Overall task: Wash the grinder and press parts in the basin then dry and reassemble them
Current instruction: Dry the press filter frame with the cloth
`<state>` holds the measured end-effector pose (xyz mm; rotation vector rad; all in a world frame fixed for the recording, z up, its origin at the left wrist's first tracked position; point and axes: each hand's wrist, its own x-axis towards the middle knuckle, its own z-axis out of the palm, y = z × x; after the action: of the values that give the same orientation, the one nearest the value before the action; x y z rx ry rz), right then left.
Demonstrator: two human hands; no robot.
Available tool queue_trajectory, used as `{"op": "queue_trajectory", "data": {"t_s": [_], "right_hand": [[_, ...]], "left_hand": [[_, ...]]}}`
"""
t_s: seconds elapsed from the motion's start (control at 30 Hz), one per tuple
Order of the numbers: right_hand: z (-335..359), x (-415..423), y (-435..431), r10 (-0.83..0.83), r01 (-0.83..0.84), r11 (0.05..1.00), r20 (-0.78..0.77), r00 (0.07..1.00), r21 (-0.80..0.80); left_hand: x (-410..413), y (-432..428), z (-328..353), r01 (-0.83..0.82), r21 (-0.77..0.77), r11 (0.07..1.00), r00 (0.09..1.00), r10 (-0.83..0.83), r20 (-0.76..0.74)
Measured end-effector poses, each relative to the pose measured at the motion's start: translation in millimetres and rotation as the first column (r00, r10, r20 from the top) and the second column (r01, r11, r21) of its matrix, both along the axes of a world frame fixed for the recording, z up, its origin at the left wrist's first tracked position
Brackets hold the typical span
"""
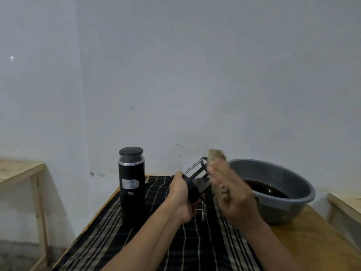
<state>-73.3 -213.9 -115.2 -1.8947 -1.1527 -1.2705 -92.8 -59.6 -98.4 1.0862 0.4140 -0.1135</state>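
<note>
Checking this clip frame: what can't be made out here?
Head view only.
- Right hand: motion blur; its grip on the tan rag is unclear.
- Press: lower part hidden by the left hand.
- Metal part on the cloth: mostly hidden behind both hands.
- Basin: dark water hides whatever lies in it.
- Grinder: label print too small to read.

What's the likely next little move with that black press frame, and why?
Probably wipe the brownish rag down the glass of the press frame. The left hand grips the frame above the striped cloth, outside the basin, and the blurred right hand holds the rag against its upper end, so drying looks underway.
</note>
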Motion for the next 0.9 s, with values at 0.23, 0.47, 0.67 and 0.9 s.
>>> {"op": "queue_trajectory", "data": {"t_s": [0.23, 0.47, 0.67, 0.9], "right_hand": [[-11.9, 12.6, -21.0, -0.121, 0.132, 0.991, -0.248, 0.961, 0.029], [6.4, -12.5, 8.8, 0.683, 0.203, 0.516, -0.543, 0.489, 0.832], [16.7, -8.3, 13.5, 0.877, 0.307, 0.348, -0.423, 0.229, 0.886], [15.7, -20.9, 22.1, 0.823, 0.164, 0.528, -0.550, 0.142, 0.833]], "left_hand": [[-2.2, 8.6, -3.8, -0.016, 0.040, 0.999, 0.999, 0.014, 0.040], [1.5, 5.1, -5.1, -0.047, -0.022, 0.999, 0.982, 0.050, 0.181], [-9.9, 4.8, -8.8, -0.360, 0.190, 0.914, 0.735, 0.152, 0.660], [5.5, 8.0, -8.7, -0.279, -0.089, 0.956, 0.857, 0.290, 0.426]]}}
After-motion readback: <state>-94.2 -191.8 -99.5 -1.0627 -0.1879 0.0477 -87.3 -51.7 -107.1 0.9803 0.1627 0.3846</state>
